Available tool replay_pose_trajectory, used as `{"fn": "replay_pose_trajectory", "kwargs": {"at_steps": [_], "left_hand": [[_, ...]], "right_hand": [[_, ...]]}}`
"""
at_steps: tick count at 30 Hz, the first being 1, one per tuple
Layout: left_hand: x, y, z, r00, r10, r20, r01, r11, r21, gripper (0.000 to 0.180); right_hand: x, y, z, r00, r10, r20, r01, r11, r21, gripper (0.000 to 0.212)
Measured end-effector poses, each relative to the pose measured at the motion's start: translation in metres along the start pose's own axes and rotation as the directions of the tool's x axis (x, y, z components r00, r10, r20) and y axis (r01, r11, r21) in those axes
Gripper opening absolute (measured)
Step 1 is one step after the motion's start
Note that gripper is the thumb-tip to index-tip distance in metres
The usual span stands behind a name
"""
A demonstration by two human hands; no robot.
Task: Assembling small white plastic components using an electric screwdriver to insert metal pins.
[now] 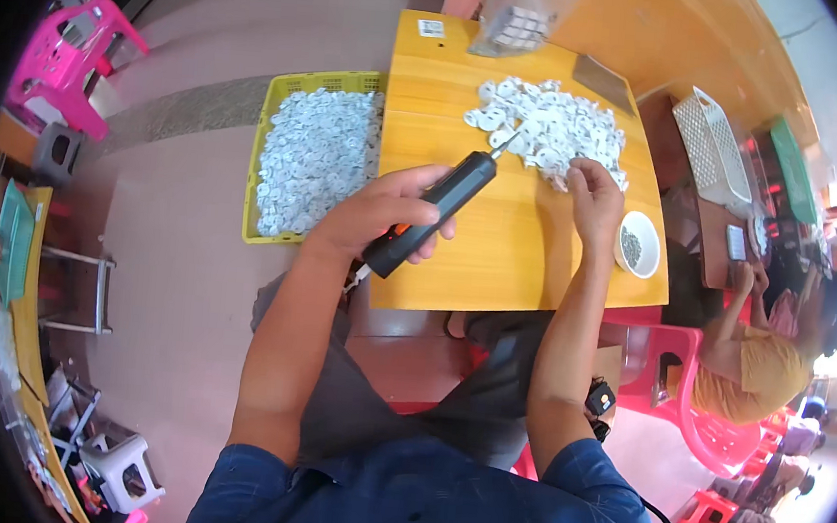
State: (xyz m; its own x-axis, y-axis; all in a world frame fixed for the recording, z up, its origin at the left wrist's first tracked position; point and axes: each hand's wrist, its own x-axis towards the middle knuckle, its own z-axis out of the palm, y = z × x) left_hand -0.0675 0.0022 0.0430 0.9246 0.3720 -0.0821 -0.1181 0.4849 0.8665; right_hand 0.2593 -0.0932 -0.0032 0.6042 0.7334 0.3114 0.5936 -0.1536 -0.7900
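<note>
My left hand is wrapped round a slim black electric screwdriver. Its bit points up and away, toward the near-left side of a heap of small white plastic parts on the yellow wooden table. At the heap's near right edge is my right hand, its fingers curled and drawn together. Whatever lies between those fingertips is too small to make out. Close to my right wrist stands a white bowl with small metal screws in it.
Left of the table, a yellow crate is full of similar white parts. A clear plastic bag and a dark flat piece lie at the far edge. A white basket and a seated person in yellow are to the right.
</note>
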Motion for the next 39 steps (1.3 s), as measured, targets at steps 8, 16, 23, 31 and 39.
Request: {"fn": "replay_pose_trajectory", "kwargs": {"at_steps": [8,16,23,31,39], "left_hand": [[0.027,-0.018,0.012,0.985,-0.166,-0.056,0.169,0.984,0.062,0.071],[0.047,-0.025,0.006,0.981,-0.193,-0.027,0.194,0.976,0.094,0.066],[0.034,-0.024,0.005,0.984,-0.176,-0.001,0.175,0.977,0.123,0.065],[0.019,-0.018,0.007,0.991,-0.135,0.003,0.133,0.984,0.117,0.067],[0.007,-0.019,0.001,0.993,-0.116,0.014,0.114,0.986,0.118,0.065]], "right_hand": [[-0.012,0.015,-0.081,0.961,0.048,-0.271,-0.113,0.967,-0.228,0.016],[-0.009,0.058,-0.136,0.974,0.211,-0.084,-0.209,0.691,-0.692,0.019],[-0.003,0.078,-0.126,0.98,0.184,0.078,-0.047,0.59,-0.806,0.016],[0.0,0.075,-0.123,0.98,0.177,0.092,-0.022,0.552,-0.833,0.017],[-0.004,0.054,-0.123,0.983,0.151,0.105,-0.009,0.61,-0.792,0.023]]}}
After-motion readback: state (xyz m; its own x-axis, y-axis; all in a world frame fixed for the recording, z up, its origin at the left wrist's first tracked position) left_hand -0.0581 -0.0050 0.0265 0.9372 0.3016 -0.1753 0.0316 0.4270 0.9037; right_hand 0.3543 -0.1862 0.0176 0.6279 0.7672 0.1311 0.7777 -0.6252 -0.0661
